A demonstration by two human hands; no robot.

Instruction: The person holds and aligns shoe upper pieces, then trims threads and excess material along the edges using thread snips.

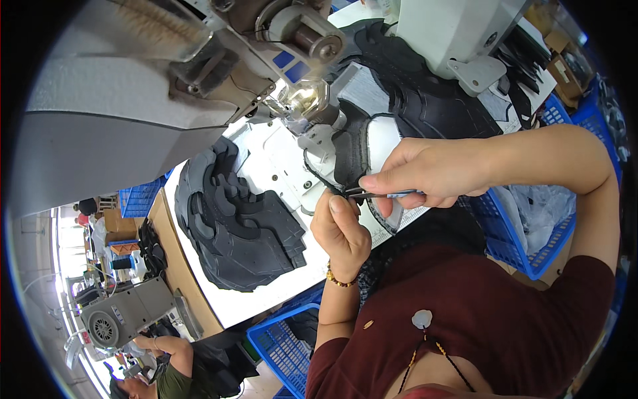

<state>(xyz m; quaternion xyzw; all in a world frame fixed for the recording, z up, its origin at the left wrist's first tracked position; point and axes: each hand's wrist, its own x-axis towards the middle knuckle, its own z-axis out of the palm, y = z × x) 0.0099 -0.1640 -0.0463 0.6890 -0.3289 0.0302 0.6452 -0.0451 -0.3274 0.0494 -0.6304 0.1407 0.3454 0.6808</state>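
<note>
My left hand (342, 229) is closed, its thumb and fingers pinching the dark edge of a black fabric shoe piece (350, 153) beside the sewing machine's presser area. My right hand (435, 166) is closed around slim metal snips (402, 193) with a blue-grey end. Their tip points left and meets the pinched edge at my left fingertips. The exact contact there is too small to make out. The piece lies under the sewing machine head (312, 100), where a lamp glows; a white area with a dark rim shows on its right.
A fanned stack of black cut pieces (249, 233) lies left on the white table (232, 309); more black pieces (438, 100) lie behind. Blue baskets stand at the right (531, 263) and below the table (279, 359). Another person (176, 366) sits at lower left near a grey machine (129, 312).
</note>
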